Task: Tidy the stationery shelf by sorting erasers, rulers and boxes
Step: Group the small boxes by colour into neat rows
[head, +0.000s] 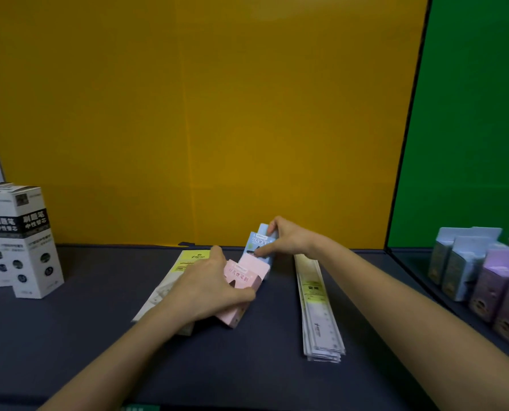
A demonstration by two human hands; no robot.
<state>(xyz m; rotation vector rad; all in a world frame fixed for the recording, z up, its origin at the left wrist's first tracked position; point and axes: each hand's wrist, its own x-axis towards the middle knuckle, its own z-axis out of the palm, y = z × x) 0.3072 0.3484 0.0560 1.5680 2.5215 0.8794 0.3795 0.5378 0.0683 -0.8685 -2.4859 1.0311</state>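
Yellow back panel (202,114), with a green panel (469,114) to its right. Dark shelf (84,336) below.

Far left: white-and-black boxes (24,241) standing upright in a cluster. Far right: purple and blue cartons (484,277), grouped under the green panel.

Ruler stack (318,307) lies flat right of centre, pointing front to back.

Flat packets with yellow labels (188,259) lie left of centre, partly under the left forearm.

Left hand (208,289) has its fingers wrapped round a pink box (244,277), tilted, mid-shelf.

Right hand (291,238) pinches a blue box (259,241) at its top. It stands just behind the pink one, near the back panel, and the two boxes touch.
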